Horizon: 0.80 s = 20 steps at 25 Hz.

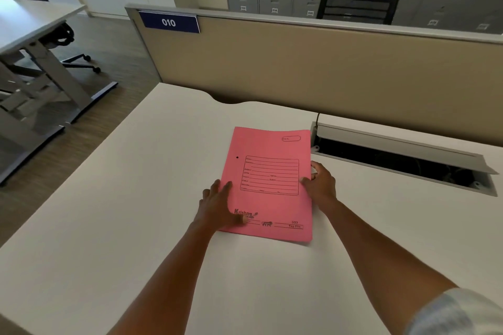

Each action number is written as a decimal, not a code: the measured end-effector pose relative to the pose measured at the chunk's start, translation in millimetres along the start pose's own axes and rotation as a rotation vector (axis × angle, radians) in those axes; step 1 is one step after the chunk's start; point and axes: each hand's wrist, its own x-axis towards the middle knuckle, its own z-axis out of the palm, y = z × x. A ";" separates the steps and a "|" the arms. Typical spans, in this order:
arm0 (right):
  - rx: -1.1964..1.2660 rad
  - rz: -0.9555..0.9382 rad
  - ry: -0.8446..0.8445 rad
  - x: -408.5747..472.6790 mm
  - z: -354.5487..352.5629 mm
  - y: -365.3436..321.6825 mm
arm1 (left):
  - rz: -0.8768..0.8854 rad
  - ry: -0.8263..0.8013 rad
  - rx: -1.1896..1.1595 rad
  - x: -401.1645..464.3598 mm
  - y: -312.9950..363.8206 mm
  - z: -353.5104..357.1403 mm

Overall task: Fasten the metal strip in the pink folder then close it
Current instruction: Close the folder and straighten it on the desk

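The pink folder [268, 185] lies shut and flat on the white desk [136, 212], printed cover up, with a small punched hole near its left edge. My left hand [217, 205] rests flat on the folder's lower left edge, fingers spread, thumb on the cover. At the folder's right edge sits my right hand [319, 182], with the fingers curled at that edge and the thumb on the cover. The metal strip is hidden inside the folder.
An open cable tray [402, 156] with a raised lid is cut into the desk just right of the folder. A beige partition [326, 68] with a "010" sign stands behind. Another desk and a chair base are at the far left.
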 end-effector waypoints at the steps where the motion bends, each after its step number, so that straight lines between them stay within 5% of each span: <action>1: 0.017 0.001 0.003 4.1 1.8 -1.8 | -0.001 0.015 -0.034 6.1 0.1 -2.4; 8: 0.107 0.026 0.059 33.7 3.0 -7.0 | 0.082 0.143 -0.106 52.1 8.8 -21.2; 20: -0.013 -0.063 0.063 62.5 7.8 -16.6 | 0.078 0.136 -0.046 92.4 15.5 -28.7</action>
